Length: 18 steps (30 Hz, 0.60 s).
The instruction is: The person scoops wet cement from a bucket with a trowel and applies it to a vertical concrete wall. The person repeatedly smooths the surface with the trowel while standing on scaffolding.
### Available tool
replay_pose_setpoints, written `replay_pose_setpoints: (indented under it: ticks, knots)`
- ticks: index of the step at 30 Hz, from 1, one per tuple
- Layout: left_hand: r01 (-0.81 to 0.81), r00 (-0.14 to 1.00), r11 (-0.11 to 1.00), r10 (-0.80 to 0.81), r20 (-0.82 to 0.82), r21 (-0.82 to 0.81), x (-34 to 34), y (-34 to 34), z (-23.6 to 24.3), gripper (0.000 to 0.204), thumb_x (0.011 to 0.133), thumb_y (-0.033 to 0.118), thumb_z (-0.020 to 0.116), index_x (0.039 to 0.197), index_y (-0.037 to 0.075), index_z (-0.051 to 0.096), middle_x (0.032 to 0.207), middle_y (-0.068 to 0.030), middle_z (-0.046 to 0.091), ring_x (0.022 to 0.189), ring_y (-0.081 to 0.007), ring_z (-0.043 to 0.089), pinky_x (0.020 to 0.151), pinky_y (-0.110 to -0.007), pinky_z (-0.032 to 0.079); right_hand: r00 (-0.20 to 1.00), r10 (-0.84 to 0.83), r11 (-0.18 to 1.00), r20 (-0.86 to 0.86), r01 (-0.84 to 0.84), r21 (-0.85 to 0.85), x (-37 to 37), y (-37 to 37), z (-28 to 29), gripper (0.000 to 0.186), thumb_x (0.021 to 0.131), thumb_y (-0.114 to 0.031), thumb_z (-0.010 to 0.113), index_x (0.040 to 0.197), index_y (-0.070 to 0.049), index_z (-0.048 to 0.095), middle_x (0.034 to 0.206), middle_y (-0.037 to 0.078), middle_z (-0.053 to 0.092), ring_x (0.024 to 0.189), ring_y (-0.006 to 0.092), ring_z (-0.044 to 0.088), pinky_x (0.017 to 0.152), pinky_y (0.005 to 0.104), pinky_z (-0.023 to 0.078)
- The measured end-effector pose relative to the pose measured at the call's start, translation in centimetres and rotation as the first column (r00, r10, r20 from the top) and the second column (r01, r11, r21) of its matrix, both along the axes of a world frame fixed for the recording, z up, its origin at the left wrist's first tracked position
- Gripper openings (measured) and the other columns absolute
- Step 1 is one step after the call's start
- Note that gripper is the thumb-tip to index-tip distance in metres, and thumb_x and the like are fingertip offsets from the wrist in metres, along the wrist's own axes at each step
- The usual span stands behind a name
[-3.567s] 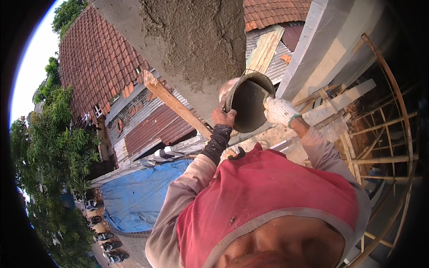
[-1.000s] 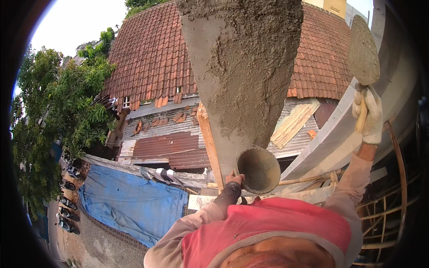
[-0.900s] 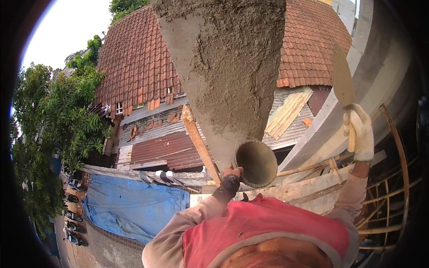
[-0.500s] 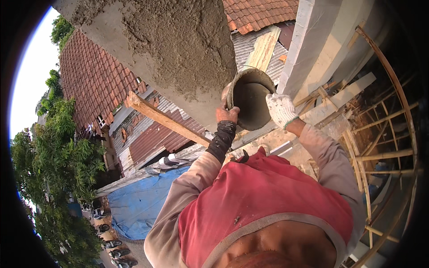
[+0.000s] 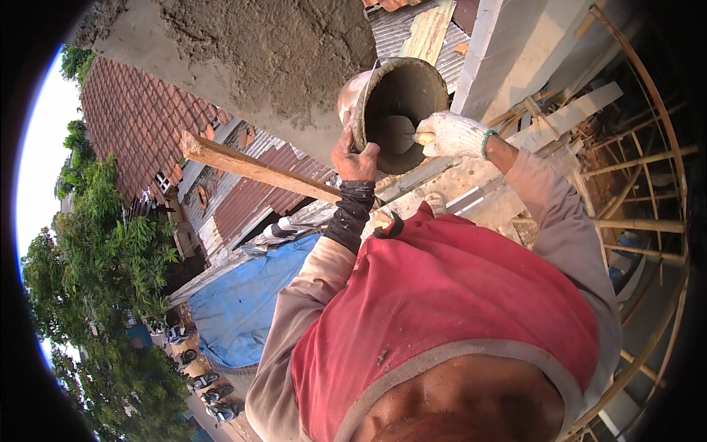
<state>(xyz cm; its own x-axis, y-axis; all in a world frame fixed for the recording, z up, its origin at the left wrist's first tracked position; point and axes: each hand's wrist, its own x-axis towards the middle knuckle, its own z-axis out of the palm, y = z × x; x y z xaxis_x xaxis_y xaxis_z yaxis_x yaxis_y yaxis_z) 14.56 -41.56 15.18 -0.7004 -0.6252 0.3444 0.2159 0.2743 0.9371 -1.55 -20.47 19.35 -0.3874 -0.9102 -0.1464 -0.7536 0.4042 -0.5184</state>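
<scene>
A mortar-caked bucket (image 5: 421, 82) is tilted so that its mouth faces me, with a thin wire handle at its top. My left hand (image 5: 356, 156), bare with a dark band at the wrist, is closed on the bucket's left rim. My right hand (image 5: 455, 135) wears a white knitted glove and is closed at the bucket's right lower rim. It holds a trowel whose rounded grey blade (image 5: 398, 133) shows inside the bucket; the handle is mostly hidden by the fingers. Just beyond the bucket stands a wall (image 5: 280, 62) with rough wet mortar on its face.
A wooden beam (image 5: 258, 169) juts out left of my left forearm. A grey column (image 5: 501, 55) rises at the right, near bamboo scaffolding (image 5: 637, 225). Below lie tiled roofs (image 5: 140, 121), rusty metal sheets (image 5: 258, 214), a blue tarp (image 5: 250, 302) and parked motorcycles (image 5: 213, 394).
The bucket has shifted slightly left and up, its mouth turned more toward me. My right hand has moved lower along the rim, and the trowel blade inside appears smaller and more distinct.
</scene>
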Motion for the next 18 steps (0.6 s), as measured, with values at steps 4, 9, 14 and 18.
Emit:
replay_pose_setpoints:
  ticks: [4, 9, 14, 18]
  knots:
    - [-0.094, 0.995, 0.988, 0.090, 0.041, 0.123, 1.7, -2.7, -3.1, 0.049, 0.077, -0.004, 0.066, 0.126, -0.003, 0.071, 0.093, -0.0028, 0.072, 0.082, -0.0122, 0.063, 0.078, -0.028, 0.055, 0.873, -0.249, 0.968, 0.419, 0.243, 0.068, 4.3, -0.1, 1.4, 0.050, 0.085, -0.033, 0.082, 0.121, 0.000, 0.073, 0.102, 0.024, 0.076, 0.097, 0.0407, 0.075, 0.085, 0.0473, 0.059]
    - [-0.288, 0.951, 0.744, 0.147, 0.273, 0.603, 1.8, -2.4, -3.3, 0.047, 0.077, -0.006, 0.068, 0.124, -0.001, 0.068, 0.091, -0.0073, 0.069, 0.071, -0.0226, 0.069, 0.062, -0.038, 0.063, 0.983, -0.181, 0.968, 0.035, 0.184, -0.169, 1.9, 0.8, 2.1, 0.046, 0.091, -0.034, 0.080, 0.125, -0.005, 0.072, 0.102, 0.020, 0.078, 0.101, 0.0395, 0.076, 0.088, 0.0516, 0.059]
    - [-0.361, 0.927, 0.710, 0.204, 0.314, 0.605, 2.9, -4.2, -9.1, 0.044, 0.075, -0.005, 0.069, 0.118, 0.003, 0.063, 0.081, -0.0057, 0.061, 0.065, -0.0231, 0.064, 0.054, -0.042, 0.062, 0.894, -0.208, 0.978, -0.397, 0.187, -0.091, -1.0, -0.1, 5.6, 0.029, 0.094, -0.034, 0.076, 0.113, -0.013, 0.073, 0.105, 0.016, 0.078, 0.097, 0.0392, 0.076, 0.085, 0.0529, 0.060]
    - [-0.451, 0.886, 0.664, 0.254, 0.388, 0.596, 2.4, -2.0, -6.6, 0.093, 0.068, 0.009, 0.077, 0.156, -0.011, 0.055, 0.080, -0.0092, 0.068, 0.066, -0.0233, 0.061, 0.063, -0.038, 0.055, 0.743, -0.269, 0.927, -0.612, 0.027, -0.375, -3.4, -0.6, 14.4, 0.025, 0.092, -0.033, 0.079, 0.106, -0.014, 0.071, 0.092, 0.013, 0.073, 0.086, 0.0381, 0.073, 0.077, 0.0542, 0.057]
